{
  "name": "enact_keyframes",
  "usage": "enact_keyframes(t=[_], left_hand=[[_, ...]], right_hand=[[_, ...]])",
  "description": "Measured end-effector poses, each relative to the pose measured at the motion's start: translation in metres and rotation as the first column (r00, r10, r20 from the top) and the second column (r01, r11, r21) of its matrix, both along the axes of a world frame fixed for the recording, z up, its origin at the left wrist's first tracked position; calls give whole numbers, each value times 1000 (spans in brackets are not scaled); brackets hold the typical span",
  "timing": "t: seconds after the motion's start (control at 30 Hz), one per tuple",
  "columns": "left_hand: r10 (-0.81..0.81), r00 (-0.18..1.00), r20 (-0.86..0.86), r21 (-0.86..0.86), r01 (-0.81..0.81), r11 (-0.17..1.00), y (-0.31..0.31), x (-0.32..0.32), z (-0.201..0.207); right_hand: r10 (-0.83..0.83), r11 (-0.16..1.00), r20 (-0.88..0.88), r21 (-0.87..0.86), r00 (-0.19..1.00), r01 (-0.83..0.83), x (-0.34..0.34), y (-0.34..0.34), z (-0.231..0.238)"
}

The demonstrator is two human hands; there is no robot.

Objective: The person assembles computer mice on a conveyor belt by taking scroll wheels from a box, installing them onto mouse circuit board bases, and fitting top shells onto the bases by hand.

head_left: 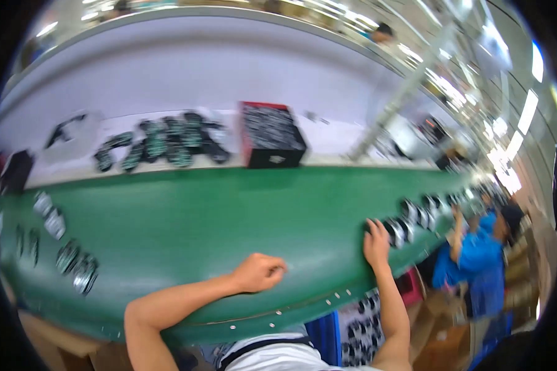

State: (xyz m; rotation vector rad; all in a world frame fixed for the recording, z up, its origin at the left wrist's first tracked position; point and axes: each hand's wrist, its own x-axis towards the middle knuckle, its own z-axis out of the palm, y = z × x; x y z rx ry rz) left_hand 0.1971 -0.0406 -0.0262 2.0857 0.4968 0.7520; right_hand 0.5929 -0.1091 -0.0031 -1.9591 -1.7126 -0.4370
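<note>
Shoe pair by the right hand: a black-and-white pair of shoes (395, 232) lies on the green conveyor belt (229, 216), at its near edge, to the person's right.
Right hand: the right hand (376, 242) rests flat on the belt, fingers stretched forward and loosely spread, fingertips touching or just beside the pair's left side; it grips nothing.
Left hand: the left hand (260, 272) is curled into a loose fist on the belt near its near edge, well apart from any shoe; whether it encloses something small cannot be told.
Red-rimmed crate: a dark crate (271, 135) stands on the white shelf (340, 139) behind the belt, filled with black-and-white pieces, too blurred to identify.
Loose pile: dark shoe parts with green accents (161, 145) lie spread on the shelf, left of the crate.
More shoes, right: further pairs (424, 213) follow down the belt.
More shoes, left: several pairs (68, 256) lie on the belt's left end.
Co-worker: a person in blue (476, 256) stands at the belt's far right.
</note>
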Motion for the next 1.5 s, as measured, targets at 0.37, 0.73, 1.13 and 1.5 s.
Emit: enact_keyframes(t=[0.37, 0.73, 1.13, 1.5], left_hand=[[291, 887, 358, -620, -7, 784, 44, 46, -5], [447, 892, -65, -695, -362, 621, -4, -95, 29], [799, -269, -538, 511, -858, 55, -40, -369, 26], [617, -122, -777, 397, -856, 331, -69, -264, 74]], right_hand=[[562, 706, -611, 3, 558, -708, -160, 34, 29], [794, 442, -493, 65, 356, -895, -216, 75, 17], [761, 468, -516, 20, 392, -883, -217, 68, 18], [776, 446, -477, -50, 413, -894, -212, 67, 35]])
